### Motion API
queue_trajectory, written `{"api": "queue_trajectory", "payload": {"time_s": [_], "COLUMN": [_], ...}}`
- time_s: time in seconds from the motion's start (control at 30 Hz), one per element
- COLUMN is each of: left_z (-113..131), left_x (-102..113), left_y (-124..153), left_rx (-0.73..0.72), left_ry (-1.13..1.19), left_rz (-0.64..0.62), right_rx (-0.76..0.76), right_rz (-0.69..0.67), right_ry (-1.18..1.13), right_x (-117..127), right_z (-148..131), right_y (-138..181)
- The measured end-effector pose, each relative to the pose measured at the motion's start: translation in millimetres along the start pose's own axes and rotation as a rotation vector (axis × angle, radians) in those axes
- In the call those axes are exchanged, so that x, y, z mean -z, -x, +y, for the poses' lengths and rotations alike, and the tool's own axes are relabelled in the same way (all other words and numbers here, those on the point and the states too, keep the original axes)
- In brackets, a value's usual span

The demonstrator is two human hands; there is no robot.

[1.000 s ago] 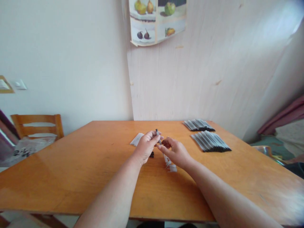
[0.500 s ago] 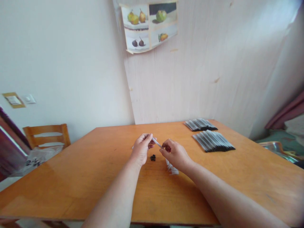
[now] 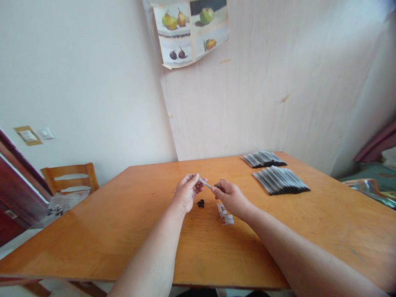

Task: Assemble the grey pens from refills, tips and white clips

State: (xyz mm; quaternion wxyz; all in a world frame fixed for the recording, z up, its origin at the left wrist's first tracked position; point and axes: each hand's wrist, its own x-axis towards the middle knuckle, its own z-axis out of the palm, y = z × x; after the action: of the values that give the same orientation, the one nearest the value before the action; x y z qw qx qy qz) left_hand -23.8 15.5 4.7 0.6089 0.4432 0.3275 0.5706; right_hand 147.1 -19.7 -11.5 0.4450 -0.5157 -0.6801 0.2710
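Between my hands, above the middle of the table, is a slim pale pen (image 3: 204,182), slanting down to the right. My left hand (image 3: 187,192) is closed on its upper left end. The fingers of my right hand (image 3: 228,196) pinch the lower right end and hide its tip. Below the hands lies a small pile of black pen parts (image 3: 201,203). Several clear pieces that look like pen caps (image 3: 225,215) lie on the table just under my right hand.
Two rows of pens with black ends, a near one (image 3: 281,180) and a far one (image 3: 262,159), lie at the right back of the wooden table (image 3: 123,231). A wooden chair (image 3: 71,175) with a plastic bag (image 3: 66,202) of black parts stands at the left.
My right hand's fingers have closed further around the pen's lower end. The view has shifted slightly; the left hand's hold looks the same.
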Motion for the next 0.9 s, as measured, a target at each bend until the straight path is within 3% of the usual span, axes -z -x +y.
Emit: {"api": "queue_trajectory", "payload": {"time_s": [0.23,0.47,0.7,0.9], "left_z": [-1,-1,3,2], "left_x": [6,9,11,14], "left_y": [-4,-6,-6,-8], "left_rx": [0.001,-0.006,-0.006,-0.012], "left_ry": [0.035,0.104,0.184,0.182], "left_rz": [-0.046,-0.026,-0.073,-0.038], "right_rx": [-0.083,-0.029,-0.080,-0.052], "right_rz": [-0.048,0.039,-0.120,-0.013], "right_ry": [-0.092,-0.219,-0.352,-0.404], "right_x": [-1,-2,3,4], "right_z": [-2,7,2,0], "right_y": [1,-3,-1,-2]}}
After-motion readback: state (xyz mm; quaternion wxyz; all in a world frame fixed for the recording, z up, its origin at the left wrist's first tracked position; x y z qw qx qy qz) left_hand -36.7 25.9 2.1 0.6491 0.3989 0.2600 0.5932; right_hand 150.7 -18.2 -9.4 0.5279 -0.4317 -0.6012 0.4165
